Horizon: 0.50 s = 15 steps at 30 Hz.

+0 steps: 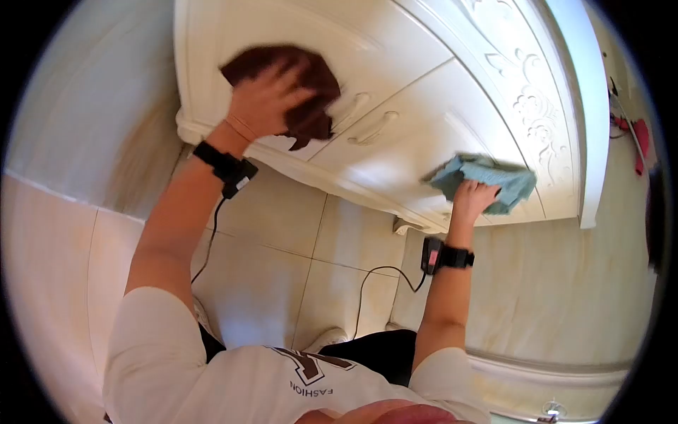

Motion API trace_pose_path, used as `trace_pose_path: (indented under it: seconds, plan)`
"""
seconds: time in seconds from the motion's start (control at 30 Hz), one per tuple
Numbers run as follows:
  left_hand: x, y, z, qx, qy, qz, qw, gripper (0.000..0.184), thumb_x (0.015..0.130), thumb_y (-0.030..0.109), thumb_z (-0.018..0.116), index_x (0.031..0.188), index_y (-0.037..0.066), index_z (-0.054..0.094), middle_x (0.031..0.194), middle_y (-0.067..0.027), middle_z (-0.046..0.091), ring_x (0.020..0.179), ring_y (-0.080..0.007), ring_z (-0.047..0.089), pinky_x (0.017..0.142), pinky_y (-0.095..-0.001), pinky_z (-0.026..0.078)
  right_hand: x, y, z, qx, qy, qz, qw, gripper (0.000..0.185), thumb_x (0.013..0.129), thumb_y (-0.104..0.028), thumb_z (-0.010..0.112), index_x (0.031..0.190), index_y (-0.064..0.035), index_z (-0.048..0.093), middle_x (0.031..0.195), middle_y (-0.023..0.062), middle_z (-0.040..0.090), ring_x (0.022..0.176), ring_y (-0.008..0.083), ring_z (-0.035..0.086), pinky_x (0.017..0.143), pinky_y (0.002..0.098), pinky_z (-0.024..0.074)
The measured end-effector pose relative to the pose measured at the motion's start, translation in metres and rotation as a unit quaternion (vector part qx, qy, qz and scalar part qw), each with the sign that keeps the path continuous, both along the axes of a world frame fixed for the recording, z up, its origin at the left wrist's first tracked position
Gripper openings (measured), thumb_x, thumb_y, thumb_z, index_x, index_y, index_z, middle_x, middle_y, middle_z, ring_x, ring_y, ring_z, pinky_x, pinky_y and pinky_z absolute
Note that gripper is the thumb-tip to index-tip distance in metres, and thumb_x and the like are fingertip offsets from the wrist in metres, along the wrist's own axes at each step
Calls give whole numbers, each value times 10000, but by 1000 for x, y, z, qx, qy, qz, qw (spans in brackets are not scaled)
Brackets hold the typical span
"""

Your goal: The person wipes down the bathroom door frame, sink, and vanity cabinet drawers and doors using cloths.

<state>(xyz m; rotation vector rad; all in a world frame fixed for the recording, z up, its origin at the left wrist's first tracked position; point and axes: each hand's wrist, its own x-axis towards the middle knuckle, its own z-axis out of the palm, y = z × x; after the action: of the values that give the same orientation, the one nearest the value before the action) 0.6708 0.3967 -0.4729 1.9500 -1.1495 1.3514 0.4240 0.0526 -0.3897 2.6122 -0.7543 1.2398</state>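
A white cabinet [395, 85] with two doors and curved handles stands in front of me. My left hand [272, 99] lies with its fingers spread over a dark brown cloth [318, 74], pressing it against the left door; hand and cloth are slightly blurred. Over on the right door, near its lower edge, my right hand [474, 198] has its fingers bent into a crumpled blue-green cloth [517, 185]. That cloth also touches the cabinet front.
Carved panels [530, 92] line the cabinet's upper part. Black wrist devices with dangling cables [360, 297] are on both wrists. Below is a tiled floor [275, 261] with my shoes. A red object [641, 145] is at the far right.
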Motion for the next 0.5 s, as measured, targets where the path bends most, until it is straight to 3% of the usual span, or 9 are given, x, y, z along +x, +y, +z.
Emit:
trace_pose_path:
  seconds: [0.07, 0.1, 0.17, 0.27, 0.3, 0.37, 0.43, 0.5]
  plan:
    - [7, 9, 41, -62, -43, 94, 993, 379, 712, 477, 683, 1043, 293, 677, 1285, -67, 555, 1202, -265, 503, 828, -395, 411, 34, 4, 23, -91, -49, 19, 994, 434, 864, -279, 571, 1170, 21, 500, 1138, 226, 559, 1049, 404, 515, 924, 482, 395]
    - [18, 15, 45, -85, -65, 86, 990, 537, 714, 540, 669, 1183, 282, 632, 1285, -94, 546, 1231, -313, 477, 888, -413, 346, 51, 11, 31, -133, -79, 29, 988, 436, 861, -285, 565, 1174, 11, 504, 1142, 214, 559, 1058, 397, 511, 925, 488, 391]
    - [31, 20, 39, -105, -94, 33, 989, 684, 726, 651, 608, 1244, 203, 603, 1273, -156, 534, 1265, -425, 404, 928, -528, 311, 75, 36, 35, -201, -102, 64, 972, 439, 855, -298, 552, 1183, -7, 513, 1151, 191, 558, 1075, 382, 505, 926, 502, 383]
    - [19, 16, 30, -98, -78, 83, 989, 783, 727, 711, 565, 1302, 181, 559, 1332, -163, 498, 1278, -431, 389, 959, -546, 293, 74, 71, 14, -265, 2, 160, 951, 448, 847, -317, 533, 1195, -35, 526, 1164, 156, 557, 1100, 360, 495, 928, 523, 371]
    - [6, 16, 38, -92, -77, 89, 989, 783, 727, 711, 565, 1302, 181, 559, 1332, -163, 498, 1278, -431, 389, 959, -546, 293, 69, 75, 0, -260, 56, 197, 944, 451, 844, -323, 527, 1199, -45, 531, 1168, 144, 556, 1109, 353, 491, 929, 530, 367]
    - [-12, 16, 55, -37, -57, 118, 991, 494, 742, 330, 641, 1165, 77, 610, 1261, -245, 511, 1254, -519, 376, 1010, -592, 269, 62, 61, -45, -160, 156, 264, 938, 428, 845, -304, 520, 1199, -65, 545, 1154, 132, 563, 1106, 324, 497, 920, 505, 377]
    - [-14, 15, 54, -43, -47, 102, 993, 450, 740, 345, 626, 1125, 112, 646, 1287, -244, 504, 1258, -507, 387, 1012, -592, 269, 49, 39, -92, -51, 253, 298, 919, 398, 856, -267, 516, 1209, -85, 548, 1139, 126, 573, 1095, 289, 514, 895, 450, 410]
    - [-4, 15, 35, -55, -54, 93, 993, 456, 747, 369, 618, 1124, 113, 650, 1310, -246, 492, 1265, -499, 386, 1018, -588, 265, 29, 24, -131, -56, 396, 274, 874, 391, 871, -241, 510, 1236, -104, 534, 1148, 113, 579, 1092, 265, 529, 865, 405, 447]
